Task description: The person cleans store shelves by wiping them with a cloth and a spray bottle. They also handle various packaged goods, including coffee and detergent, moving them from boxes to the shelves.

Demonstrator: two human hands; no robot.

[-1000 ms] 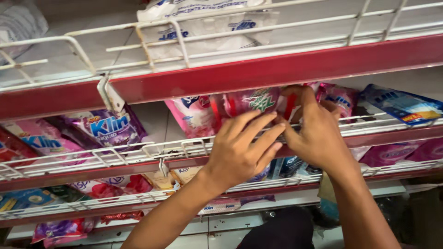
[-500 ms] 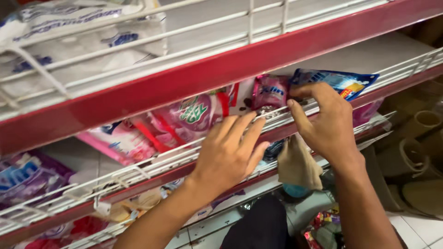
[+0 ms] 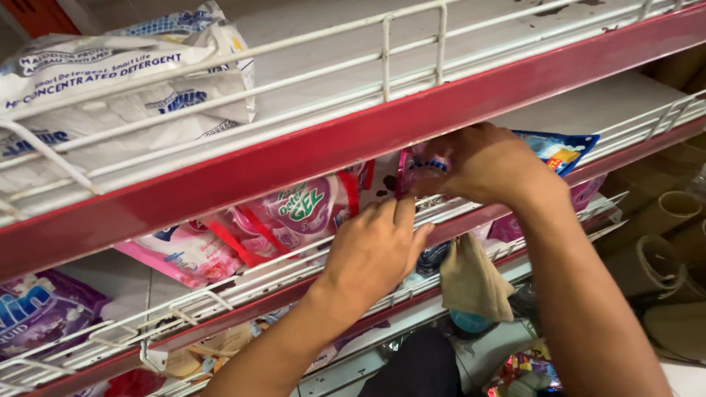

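Left hand [image 3: 375,250] flat, right hand [image 3: 482,162] curled.

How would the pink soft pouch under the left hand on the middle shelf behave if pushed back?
The pink pouch looks floppy: its film is creased and it slumps against the wire rail. It would likely buckle rather than slide cleanly. The glossy surface may feel slippery to the left hand.

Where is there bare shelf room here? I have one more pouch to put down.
Free: the top shelf right of the white detergent bag, and the middle shelf right of the blue pouch. Crowded: the pink pouches, where the left hand and right hand work.
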